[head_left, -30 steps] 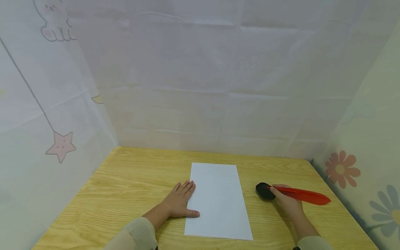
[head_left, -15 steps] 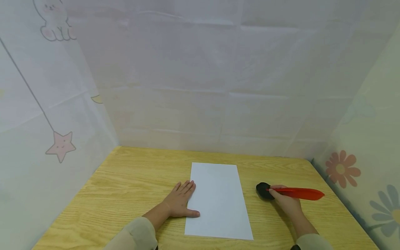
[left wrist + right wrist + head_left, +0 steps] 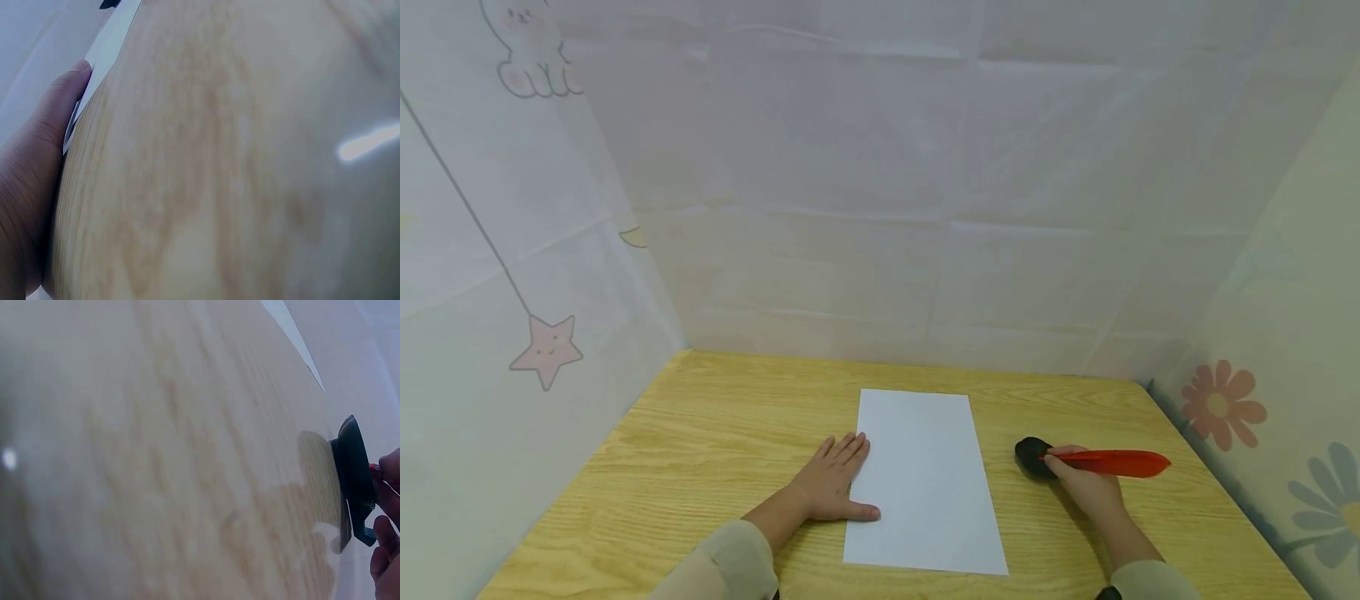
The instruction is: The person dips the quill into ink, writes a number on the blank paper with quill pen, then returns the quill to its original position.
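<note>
My left hand (image 3: 829, 485) lies flat, fingers spread, across the left edge of a sheet of white paper (image 3: 921, 483). In the left wrist view its thumb (image 3: 62, 94) rests along the paper's edge. With my right hand (image 3: 1088, 490) I pinch a red feather quill (image 3: 1123, 463), its plume pointing to the right. The quill's lower end reaches over a small black dish (image 3: 1032, 457), which stands right of the paper. In the right wrist view that black dish (image 3: 355, 465) shows from the side, on the table, with my fingers close beside it. The quill's very tip is hard to make out.
The yellow wood-grain table (image 3: 737, 400) carries the paper and the dish. Pale printed cloth (image 3: 820, 275) stands behind it, and further cloth (image 3: 1292, 350) with flowers borders the right side. Light glares on the tabletop in the left wrist view.
The quill's plume has swung left and slightly up, and its lower end has shifted a little left over the dish. My left hand and the paper stay put.
</note>
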A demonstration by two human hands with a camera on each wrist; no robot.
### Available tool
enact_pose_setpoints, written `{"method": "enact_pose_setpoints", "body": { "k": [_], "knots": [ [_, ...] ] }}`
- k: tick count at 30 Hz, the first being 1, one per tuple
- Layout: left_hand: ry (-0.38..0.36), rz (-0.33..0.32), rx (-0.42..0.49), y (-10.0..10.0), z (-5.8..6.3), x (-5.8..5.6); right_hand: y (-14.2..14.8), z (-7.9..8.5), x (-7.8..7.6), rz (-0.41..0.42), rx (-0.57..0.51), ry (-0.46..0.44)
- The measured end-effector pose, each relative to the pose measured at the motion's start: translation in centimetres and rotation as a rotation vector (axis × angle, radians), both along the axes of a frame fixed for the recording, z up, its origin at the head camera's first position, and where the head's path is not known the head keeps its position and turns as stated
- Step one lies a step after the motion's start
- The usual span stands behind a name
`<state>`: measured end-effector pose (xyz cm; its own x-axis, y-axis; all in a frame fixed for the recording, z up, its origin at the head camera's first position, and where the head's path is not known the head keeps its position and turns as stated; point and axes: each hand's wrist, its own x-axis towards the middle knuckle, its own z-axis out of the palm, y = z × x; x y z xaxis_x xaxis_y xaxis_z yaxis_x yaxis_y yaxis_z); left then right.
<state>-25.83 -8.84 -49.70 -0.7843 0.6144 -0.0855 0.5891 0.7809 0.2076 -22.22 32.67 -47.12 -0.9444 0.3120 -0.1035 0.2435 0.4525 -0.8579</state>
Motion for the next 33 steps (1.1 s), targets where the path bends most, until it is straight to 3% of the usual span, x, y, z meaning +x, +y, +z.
{"method": "enact_pose_setpoints", "body": {
  "k": [8, 21, 28, 33],
  "knots": [
    [0.017, -0.013, 0.006, -0.1, -0.6, -0.3, -0.1, 0.1, 0.0, 0.000, 0.023, -0.002],
    [0.019, 0.009, -0.025, 0.1, -0.4, -0.3, -0.4, 1.2, -0.2, -0.012, -0.114, -0.041],
    [0.025, 0.009, -0.017, 0.1, -1.1, -0.5, -1.3, 1.9, -0.5, -0.001, -0.066, -0.014],
    [0.029, 0.012, -0.022, 0.1, -1.3, -0.5, -2.1, 2.3, -1.1, -0.006, -0.092, -0.010]
  ]
}}
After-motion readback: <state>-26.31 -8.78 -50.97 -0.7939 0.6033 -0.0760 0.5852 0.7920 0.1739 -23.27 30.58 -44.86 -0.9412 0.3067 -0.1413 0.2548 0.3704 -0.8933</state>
